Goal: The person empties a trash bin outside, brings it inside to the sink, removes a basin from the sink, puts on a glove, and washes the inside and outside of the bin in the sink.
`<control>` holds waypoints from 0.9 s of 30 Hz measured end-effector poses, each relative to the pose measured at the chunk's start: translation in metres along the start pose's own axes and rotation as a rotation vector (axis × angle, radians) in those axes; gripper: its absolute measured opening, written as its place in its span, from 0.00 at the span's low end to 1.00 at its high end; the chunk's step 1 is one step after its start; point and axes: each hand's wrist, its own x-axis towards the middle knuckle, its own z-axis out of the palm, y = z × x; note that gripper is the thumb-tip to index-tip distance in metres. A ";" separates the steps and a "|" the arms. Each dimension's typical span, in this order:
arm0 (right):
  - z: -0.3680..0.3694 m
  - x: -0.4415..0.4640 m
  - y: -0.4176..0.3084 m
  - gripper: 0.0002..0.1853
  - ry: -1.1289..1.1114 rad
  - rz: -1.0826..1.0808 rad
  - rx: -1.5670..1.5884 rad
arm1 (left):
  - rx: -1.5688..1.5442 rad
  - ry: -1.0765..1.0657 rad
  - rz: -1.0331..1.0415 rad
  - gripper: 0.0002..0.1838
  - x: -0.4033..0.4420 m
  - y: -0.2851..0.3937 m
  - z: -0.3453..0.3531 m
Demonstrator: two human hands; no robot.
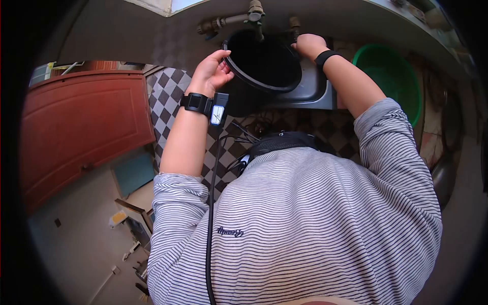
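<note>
From the head view, it's all happening in the upper middle: the black bucket (243, 85) sits at the edge of the steel sink (314, 84), mouth up beneath the tap (259, 33). The left hand (207, 72) has the rim pinched, thumb over the lip, fingers half curled outside. And the right hand (309, 46), fingers bent in, is up by the brass fitting (295, 24) and the bucket's far rim; which of them it grips, if either, I can't tell. I'd call this steadying and positioning; any lift would call for a firm hold on both sides of the rim. The bucket's inside is dark, so no telling whether there's water. Upper right, the green basin (418, 94) stands beside the sink, contents too shadowed to read.
</note>
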 end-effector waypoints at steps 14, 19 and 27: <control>-0.004 -0.016 -0.016 0.17 -0.010 -0.084 -0.078 | 0.583 0.037 0.103 0.24 0.026 0.025 -0.001; -0.003 -0.023 -0.019 0.12 0.037 -0.197 -0.139 | 0.771 0.062 0.093 0.25 0.045 0.001 0.036; 0.018 -0.036 -0.006 0.06 0.398 -0.235 0.036 | 0.802 0.157 0.025 0.24 0.054 -0.022 0.047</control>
